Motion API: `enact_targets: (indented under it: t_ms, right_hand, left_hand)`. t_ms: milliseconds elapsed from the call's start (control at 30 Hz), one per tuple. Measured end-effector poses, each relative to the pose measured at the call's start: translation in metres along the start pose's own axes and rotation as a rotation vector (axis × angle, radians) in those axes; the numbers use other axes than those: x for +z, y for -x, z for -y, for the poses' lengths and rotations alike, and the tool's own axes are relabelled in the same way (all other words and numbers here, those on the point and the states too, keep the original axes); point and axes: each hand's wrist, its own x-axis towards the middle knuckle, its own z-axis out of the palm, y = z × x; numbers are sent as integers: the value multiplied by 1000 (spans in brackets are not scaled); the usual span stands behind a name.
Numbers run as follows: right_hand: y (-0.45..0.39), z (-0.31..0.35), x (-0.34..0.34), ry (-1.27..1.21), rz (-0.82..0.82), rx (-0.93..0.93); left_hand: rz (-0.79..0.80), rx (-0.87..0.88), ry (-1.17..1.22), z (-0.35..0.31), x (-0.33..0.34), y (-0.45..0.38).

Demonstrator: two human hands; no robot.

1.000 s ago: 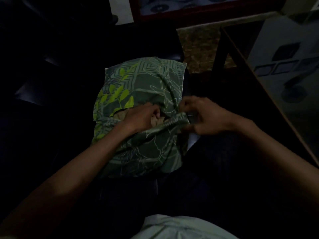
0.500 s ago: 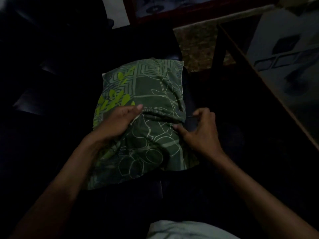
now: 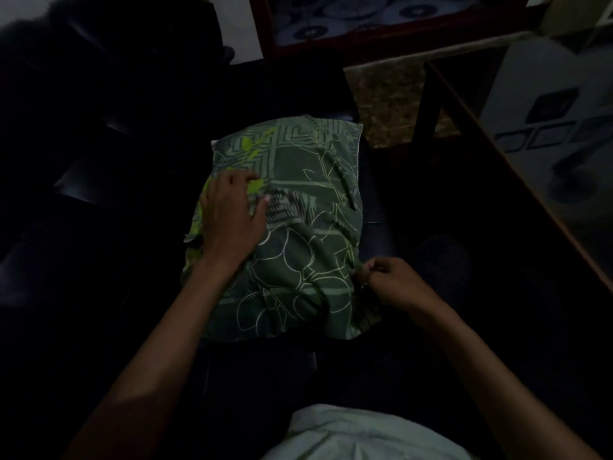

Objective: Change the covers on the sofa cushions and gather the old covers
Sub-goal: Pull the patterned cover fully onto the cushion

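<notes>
Left hand (image 3: pixel 229 214) presses green cushion (image 3: pixel 298 227); right hand (image 3: pixel 388 282) pinches its edge

The cushion (image 3: pixel 298 227) lies on the sofa (image 3: pixel 99 194), table (image 3: pixel 530 200) at right.

No text, label, brand, number or sign can be read anywhere in this dim view. The cushion cover (image 3: pixel 298 227) bears only a printed pattern of leaf outlines, angular line blocks and yellow-green leaves, with no lettering in it. The glass tabletop (image 3: pixel 547 134) along the right edge shows only dark square and round reflections, none of them legible as writing. The picture-like panel (image 3: pixel 365 11) at the top edge carries round shapes, too dark and blurred to tell whether any characters stand on them.
</notes>
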Motion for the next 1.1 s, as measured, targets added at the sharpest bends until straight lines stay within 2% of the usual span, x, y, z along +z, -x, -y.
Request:
enact_targets:
  t_ms: [67, 100, 200, 300, 367, 500, 767, 1100]
  right_hand:
    - [2, 5, 2, -8, -57, -35]
    - [1, 9, 5, -2, -92, -63]
    - [-2, 19, 14, -6, -155, -152]
    - [-7, 18, 18, -60, -150, -175]
    - [-7, 12, 14, -126, -128, -170]
    - [-3, 6, 5, -183, -103, -203]
    - [-4, 19, 1, -182, -84, -279]
    - [-10, 27, -9, -162, -94, -360]
  left_hand:
    - [-157, -17, 104, -12, -14, 44]
    - [-187, -23, 137, -14, -17, 70]
    - [-100, -144, 212, -7, -13, 139]
    - [-66, -298, 233, 0, 9, 174]
    - [-77, -325, 256, -2, 23, 180]
    - [-104, -255, 173, -10, 34, 176]
    - [-81, -415, 177, -42, 27, 181]
    - [-210, -386, 172, -41, 21, 177]
